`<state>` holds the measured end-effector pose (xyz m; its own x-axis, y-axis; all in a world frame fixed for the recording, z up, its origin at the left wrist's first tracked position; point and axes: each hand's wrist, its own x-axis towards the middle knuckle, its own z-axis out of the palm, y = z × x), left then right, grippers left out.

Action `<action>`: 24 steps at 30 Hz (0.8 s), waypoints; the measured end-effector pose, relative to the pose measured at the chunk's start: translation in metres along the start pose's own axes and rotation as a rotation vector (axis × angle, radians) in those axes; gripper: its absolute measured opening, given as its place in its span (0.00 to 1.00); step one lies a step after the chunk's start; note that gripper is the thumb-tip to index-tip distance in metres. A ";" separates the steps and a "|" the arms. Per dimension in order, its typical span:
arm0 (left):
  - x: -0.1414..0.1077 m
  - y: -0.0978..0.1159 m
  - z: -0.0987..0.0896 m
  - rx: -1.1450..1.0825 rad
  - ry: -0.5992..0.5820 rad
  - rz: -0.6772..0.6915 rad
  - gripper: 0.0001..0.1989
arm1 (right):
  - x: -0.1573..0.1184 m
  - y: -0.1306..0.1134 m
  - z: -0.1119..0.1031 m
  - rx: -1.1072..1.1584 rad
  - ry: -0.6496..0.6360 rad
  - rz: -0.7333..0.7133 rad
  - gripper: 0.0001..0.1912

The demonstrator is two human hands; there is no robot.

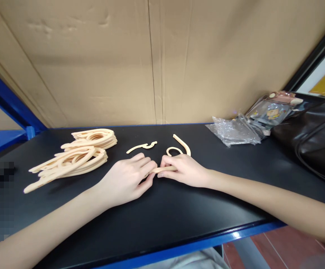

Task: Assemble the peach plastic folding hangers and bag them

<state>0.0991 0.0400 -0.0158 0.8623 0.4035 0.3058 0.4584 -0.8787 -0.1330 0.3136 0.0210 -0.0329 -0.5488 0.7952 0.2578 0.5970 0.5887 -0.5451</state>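
My left hand (134, 175) and my right hand (183, 170) meet over the black table. Both pinch a beige plastic hanger part (166, 169), whose ends are hidden by my fingers. Behind my right hand a curved beige arm (182, 142) and a beige ring (174, 150) stick out; whether they join the held part, I cannot tell. A loose, hooked beige piece (142, 146) lies just beyond my left hand. To the left, several similar folded beige hangers (81, 164) lie in two overlapping stacks.
Clear plastic bags (232, 130) lie at the back right, beside a printed pouch with a brown top (274, 110). A dark leather bag (313, 134) fills the right side. Cardboard (123, 67) walls the back. The black table (207, 216) has a blue frame.
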 end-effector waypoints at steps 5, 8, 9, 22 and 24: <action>0.002 0.001 -0.001 -0.123 -0.055 -0.070 0.07 | -0.001 -0.003 0.002 -0.054 0.020 0.028 0.09; 0.003 -0.001 0.001 -0.176 -0.057 -0.082 0.09 | -0.001 -0.003 0.003 -0.088 0.046 0.051 0.10; 0.003 -0.002 0.001 -0.187 -0.050 -0.082 0.10 | -0.001 -0.003 0.003 -0.090 0.054 0.058 0.10; -0.001 -0.010 0.008 -0.212 -0.027 -0.078 0.13 | 0.001 -0.003 0.003 -0.215 0.195 0.074 0.20; -0.001 -0.011 0.008 -0.212 -0.028 -0.069 0.13 | 0.002 -0.001 0.002 -0.249 0.209 0.073 0.18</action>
<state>0.0955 0.0511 -0.0223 0.8374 0.4687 0.2811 0.4635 -0.8816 0.0892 0.3110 0.0220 -0.0331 -0.3828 0.8339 0.3976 0.7691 0.5261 -0.3630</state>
